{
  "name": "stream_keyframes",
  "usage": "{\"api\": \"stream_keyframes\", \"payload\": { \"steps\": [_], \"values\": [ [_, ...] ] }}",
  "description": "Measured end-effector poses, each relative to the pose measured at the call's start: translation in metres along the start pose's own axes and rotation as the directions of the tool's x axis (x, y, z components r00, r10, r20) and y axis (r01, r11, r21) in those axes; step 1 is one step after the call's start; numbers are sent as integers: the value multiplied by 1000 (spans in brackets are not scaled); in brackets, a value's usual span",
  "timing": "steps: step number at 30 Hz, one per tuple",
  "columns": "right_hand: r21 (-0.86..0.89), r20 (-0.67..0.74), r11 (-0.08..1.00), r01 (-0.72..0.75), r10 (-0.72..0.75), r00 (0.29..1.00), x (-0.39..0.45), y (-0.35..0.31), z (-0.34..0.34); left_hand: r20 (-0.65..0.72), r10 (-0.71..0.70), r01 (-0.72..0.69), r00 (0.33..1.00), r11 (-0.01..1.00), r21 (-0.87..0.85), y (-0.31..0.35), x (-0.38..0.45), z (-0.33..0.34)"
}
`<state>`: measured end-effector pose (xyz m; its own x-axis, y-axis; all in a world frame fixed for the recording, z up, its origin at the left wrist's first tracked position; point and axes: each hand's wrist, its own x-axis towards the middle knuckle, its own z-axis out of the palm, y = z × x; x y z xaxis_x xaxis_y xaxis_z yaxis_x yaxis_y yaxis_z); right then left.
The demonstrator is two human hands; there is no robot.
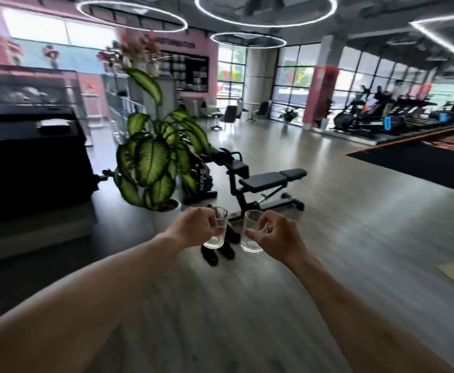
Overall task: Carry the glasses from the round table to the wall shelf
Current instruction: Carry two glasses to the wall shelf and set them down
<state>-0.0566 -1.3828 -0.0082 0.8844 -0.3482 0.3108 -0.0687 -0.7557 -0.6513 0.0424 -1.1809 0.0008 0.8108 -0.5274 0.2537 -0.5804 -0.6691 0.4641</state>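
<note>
I hold two clear, empty drinking glasses out in front of me, above the floor. My left hand [193,227] grips one glass [216,238] from its left side, fingers wrapped around its upper half. My right hand [271,235] grips the other glass [250,238] from its right side. Both glasses are upright and stand a short gap apart. Neither the round table nor the wall shelf can be told in this view.
A large potted plant [153,168] in a white pot stands just ahead on the left. A black weight bench [263,184] is ahead at centre. A dark counter [29,157] fills the left. Open wooden floor stretches to the right, with treadmills [376,117] far back.
</note>
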Motion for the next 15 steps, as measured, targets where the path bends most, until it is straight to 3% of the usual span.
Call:
{"api": "stream_keyframes", "payload": {
  "steps": [6, 15],
  "values": [
    [24, 112, 992, 121, -123, 986, 95, -43, 96, -35, -114, 114, 993, 993, -14, -112, 51, -34],
    [65, 165, 975, 213, -221, 961, 219, -129, 206, -123, -186, 190, 975, 982, 17, -245, 127, -103]
  ]
}}
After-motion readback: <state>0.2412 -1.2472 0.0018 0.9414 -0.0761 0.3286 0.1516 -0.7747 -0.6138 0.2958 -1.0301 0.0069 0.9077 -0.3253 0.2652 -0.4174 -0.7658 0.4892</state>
